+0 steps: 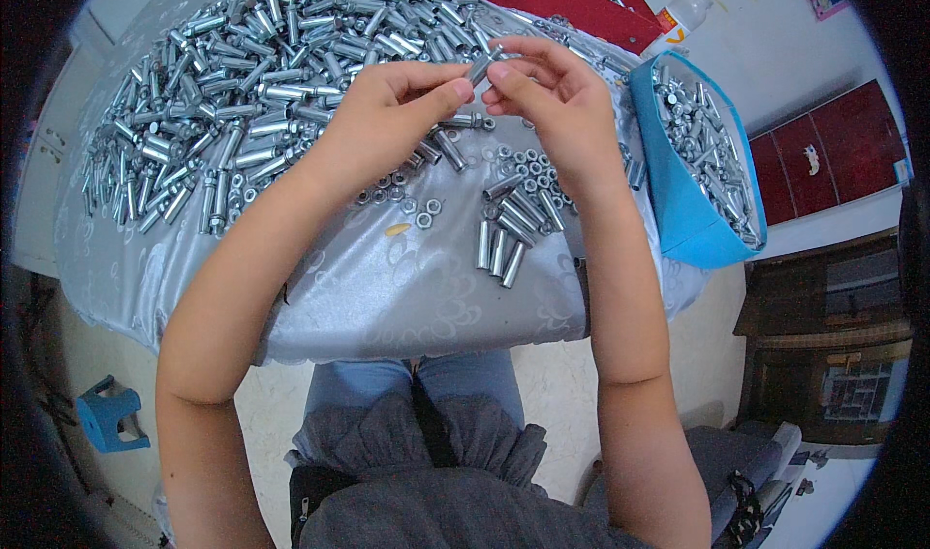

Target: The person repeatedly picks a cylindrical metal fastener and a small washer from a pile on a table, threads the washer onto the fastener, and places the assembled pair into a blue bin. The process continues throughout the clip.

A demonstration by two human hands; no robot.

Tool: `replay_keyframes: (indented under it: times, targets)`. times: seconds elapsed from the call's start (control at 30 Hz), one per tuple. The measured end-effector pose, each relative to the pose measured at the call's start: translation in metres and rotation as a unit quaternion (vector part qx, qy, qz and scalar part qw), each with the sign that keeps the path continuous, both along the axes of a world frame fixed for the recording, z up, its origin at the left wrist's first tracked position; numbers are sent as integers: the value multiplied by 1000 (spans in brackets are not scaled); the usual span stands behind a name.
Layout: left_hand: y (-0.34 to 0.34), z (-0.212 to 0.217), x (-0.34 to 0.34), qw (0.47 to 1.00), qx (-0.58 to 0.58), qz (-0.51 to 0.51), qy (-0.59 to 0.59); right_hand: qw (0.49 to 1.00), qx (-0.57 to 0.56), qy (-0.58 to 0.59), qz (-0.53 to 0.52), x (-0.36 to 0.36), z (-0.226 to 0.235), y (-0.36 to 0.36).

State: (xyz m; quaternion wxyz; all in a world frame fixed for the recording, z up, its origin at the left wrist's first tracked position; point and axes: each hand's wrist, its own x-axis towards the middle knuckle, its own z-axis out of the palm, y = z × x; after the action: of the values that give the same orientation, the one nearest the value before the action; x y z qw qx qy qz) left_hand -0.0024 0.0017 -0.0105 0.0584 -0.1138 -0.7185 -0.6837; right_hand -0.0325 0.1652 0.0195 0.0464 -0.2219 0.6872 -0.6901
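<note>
- A small metal cylinder (482, 69) is held up near the top centre of the frame, tilted, between the person's two hands.
- The left hand (402, 113) is nearly closed, thumb and forefinger drawn together at the cylinder's lower left side.
- The right hand (557, 94) pinches the cylinder between thumb and forefinger, with the other fingers curled loosely behind.
- Below the hands, around the centre, loose nuts (528, 168) lie clustered on a shiny grey tablecloth (387, 302).
- Just beneath those nuts, several metal sleeves (498, 251) lie together, some side by side.
- A large heap of metal bolts (242, 84) spreads across the upper left.
- At the right, a blue bin (668, 186) holds more metal pieces (705, 147).
- A red box (572, 9) and a bottle (683, 15) stand at the upper right.
- A blue stool (108, 415) is at the lower left.
</note>
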Motion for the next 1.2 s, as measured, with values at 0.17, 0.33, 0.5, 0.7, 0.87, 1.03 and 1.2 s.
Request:
replay_keyframes:
  times: [0.17,0.33,0.5,0.7,0.87,1.03,1.2]
  targets:
    - [-1,1,-1,1000,-6,8,-15,998,16,56,-7,-2,-2,1]
    - [4,7,2,999,39,-11,-11,999,-3,38,15,-4,-5,1]
    - [-2,16,4,999,-42,1,-22,992,72,104,-15,-2,-3,2]
    - [0,11,2,988,41,31,-146,989,88,92,-69,-6,3,9]
    - [2,19,2,970,85,99,-203,898,341,193,-201,-31,-15,36]
    - [0,17,2,976,84,81,-184,855,470,132,-174,-38,-23,40]
    - [1,16,2,976,80,73,-187,834,495,139,-199,-33,-22,38]
